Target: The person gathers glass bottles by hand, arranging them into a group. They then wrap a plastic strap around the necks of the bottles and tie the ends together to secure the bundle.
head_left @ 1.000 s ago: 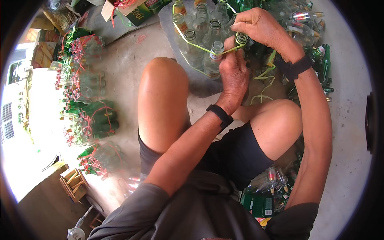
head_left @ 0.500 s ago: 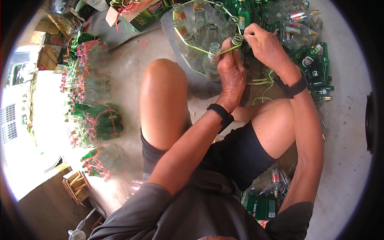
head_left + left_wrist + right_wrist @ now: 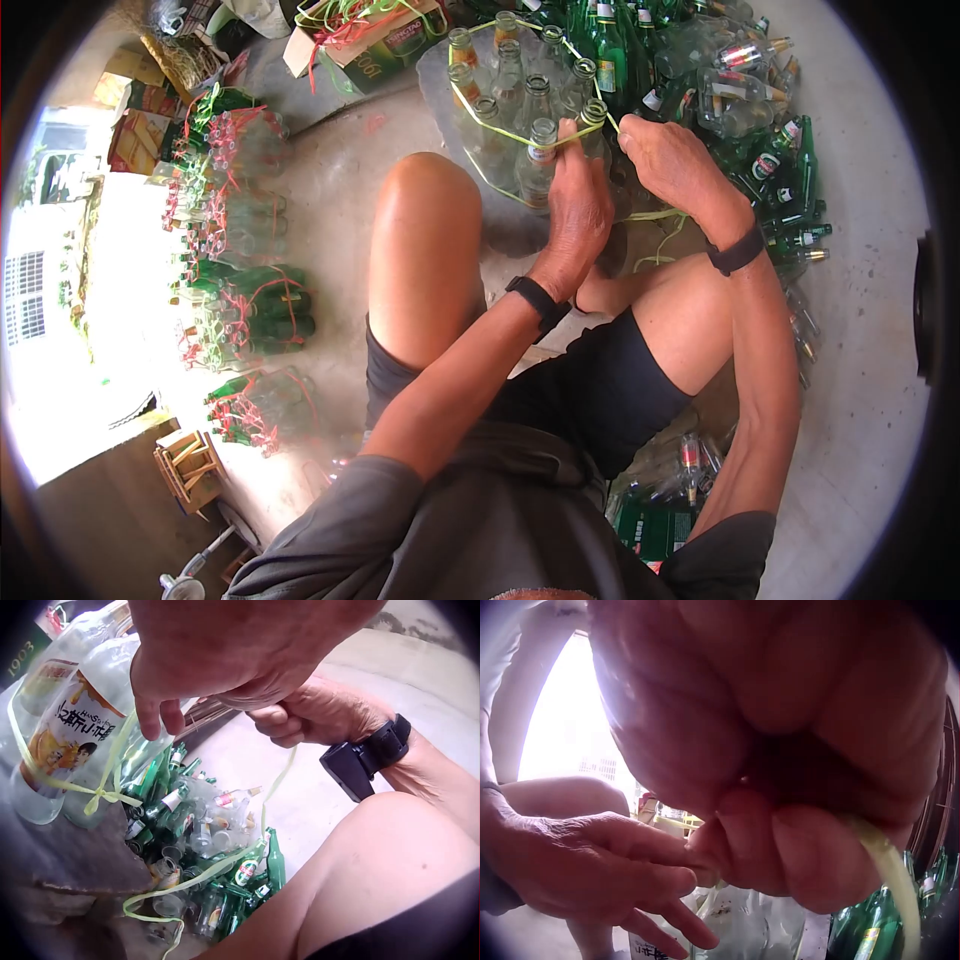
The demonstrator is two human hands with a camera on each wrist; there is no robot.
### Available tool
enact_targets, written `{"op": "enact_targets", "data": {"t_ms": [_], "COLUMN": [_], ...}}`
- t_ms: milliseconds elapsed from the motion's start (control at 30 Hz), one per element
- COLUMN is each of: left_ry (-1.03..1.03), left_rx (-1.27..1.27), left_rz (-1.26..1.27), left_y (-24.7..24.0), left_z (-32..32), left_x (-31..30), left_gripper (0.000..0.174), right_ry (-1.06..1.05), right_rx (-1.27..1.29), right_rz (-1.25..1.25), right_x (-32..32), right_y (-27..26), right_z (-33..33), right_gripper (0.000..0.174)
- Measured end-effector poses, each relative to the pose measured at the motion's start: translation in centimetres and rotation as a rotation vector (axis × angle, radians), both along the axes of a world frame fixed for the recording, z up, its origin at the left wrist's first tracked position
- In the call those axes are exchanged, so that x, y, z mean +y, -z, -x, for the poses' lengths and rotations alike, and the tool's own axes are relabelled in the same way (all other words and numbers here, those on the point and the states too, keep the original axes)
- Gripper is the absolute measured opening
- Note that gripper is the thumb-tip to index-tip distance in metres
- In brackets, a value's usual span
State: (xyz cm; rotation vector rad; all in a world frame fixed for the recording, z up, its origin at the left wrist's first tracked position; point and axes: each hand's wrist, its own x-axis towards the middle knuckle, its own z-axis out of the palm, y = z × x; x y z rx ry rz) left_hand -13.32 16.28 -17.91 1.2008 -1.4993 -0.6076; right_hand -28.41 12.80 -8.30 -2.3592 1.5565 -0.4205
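A cluster of clear glass bottles stands upright on a grey slab, with a yellow-green plastic strap looped around the necks. My left hand reaches up to the near bottles, its straight forefinger pressing the strap beside a bottle mouth. Just to the right, my right hand grips the strap with curled fingers and pulls it taut from the loop. In the left wrist view a knotted strap circles the lower part of labelled bottles. A loose tail hangs from my right hand.
Green bottles stand behind the cluster, and a heap of loose bottles lies to the right. Bundles tied with red strap line the left side. A green carton with strap scraps sits at the back.
My right hand has come down from above the bottle necks to their right side, drawing the strap out. My left hand stays at the near bottles, its fingers straighter now.
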Motion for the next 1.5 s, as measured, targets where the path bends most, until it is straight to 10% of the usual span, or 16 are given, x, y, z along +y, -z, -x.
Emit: {"op": "enact_targets", "data": {"t_ms": [133,400,767,967,1033,1500], "left_ry": [0.035,0.413,0.282,-0.043,-0.093,-0.233], "left_rx": [0.056,0.961,0.921,0.628,0.612,0.7], "left_rz": [-0.117,-0.802,-0.75,-0.506,-0.495,-0.514], "left_y": [-1.6,-5.2,-3.2,-3.2,-3.1,-3.1], "left_z": [-1.2,-1.5,-1.7,-1.1,-1.0,-0.2], "left_x": [2.1,1.0,0.3,0.5,0.6,0.7], "left_gripper": [0.046,0.029,0.023,0.032,0.034,0.041], "right_ry": [-0.033,-0.101,-0.198,-0.098,-0.269,-0.407], "right_rx": [0.109,0.197,0.164,-0.214,-0.086,0.282], "right_rz": [-0.06,-0.141,-0.527,-0.02,0.268,-0.002], "right_x": [1.2,3.6,4.7,0.7,-1.1,-6.2], "right_y": [-1.7,-2.3,-6.0,-6.4,-5.8,-3.0], "right_z": [-0.8,-2.0,-1.9,-3.7,-4.2,-6.2], "right_gripper": [0.023,0.017,0.019,0.011,0.016,0.017]}}
